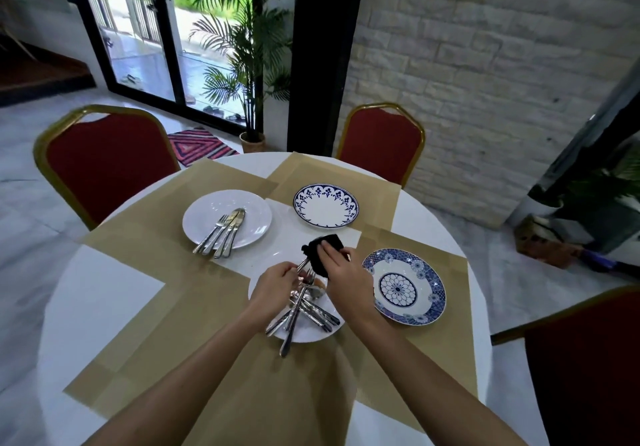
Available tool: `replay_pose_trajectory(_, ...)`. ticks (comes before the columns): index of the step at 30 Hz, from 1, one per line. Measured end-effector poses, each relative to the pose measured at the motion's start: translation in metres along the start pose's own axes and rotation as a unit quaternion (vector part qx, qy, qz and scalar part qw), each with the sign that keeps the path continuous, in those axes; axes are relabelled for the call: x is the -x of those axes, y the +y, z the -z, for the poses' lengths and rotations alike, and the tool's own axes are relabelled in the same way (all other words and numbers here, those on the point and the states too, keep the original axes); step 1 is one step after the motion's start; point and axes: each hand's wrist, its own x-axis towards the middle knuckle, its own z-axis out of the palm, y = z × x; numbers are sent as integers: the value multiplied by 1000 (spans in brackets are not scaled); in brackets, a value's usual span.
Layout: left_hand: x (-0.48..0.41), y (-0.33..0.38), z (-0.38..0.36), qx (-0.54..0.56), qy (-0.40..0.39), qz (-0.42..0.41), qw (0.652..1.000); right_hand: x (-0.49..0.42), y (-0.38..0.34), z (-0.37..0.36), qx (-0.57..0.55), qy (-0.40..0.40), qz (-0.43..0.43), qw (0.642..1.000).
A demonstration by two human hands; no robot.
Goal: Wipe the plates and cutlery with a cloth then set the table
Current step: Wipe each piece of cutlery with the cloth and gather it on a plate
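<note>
Both bare forearms reach forward over the near edge of the round white table (104,293) and come together above the plain white plate (311,334) closest to the person. The left hand (277,283) is curled, fingertips pinching one slim silver piece of cutlery (303,264) (can't tell if it's a fork or a knife), and its far end disappears into the bunched black cloth (320,250). The right hand (341,272) is clamped around that cloth, fingers wrapped over the top, squeezing it onto the piece. Under the hands, a messy pile of silver cutlery (311,308) lies on that near plate, with a couple of handles poking over the rim. Further left, a second plain white plate (254,208) carries a neat bunch of silver cutlery (223,232). A white plate with a dark blue patterned rim (325,205) sits at the far side, and a blue floral-patterned plate (403,288) is just right of the right hand — all on tan woven placemats (207,359).
</note>
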Motion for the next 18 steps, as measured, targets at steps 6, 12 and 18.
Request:
replay_pose_trajectory(6,16,3,-1,32,-52,-2,998,-2,27,14,58,-5,26,998)
replay_pose_trajectory(12,18,20,-6,106,-35,3,994,-5,17,22,70,2,70,995)
replay_pose_trajectory(18,25,16,-4,98,-71,1,993,-3,41,30,112,-2,101,989)
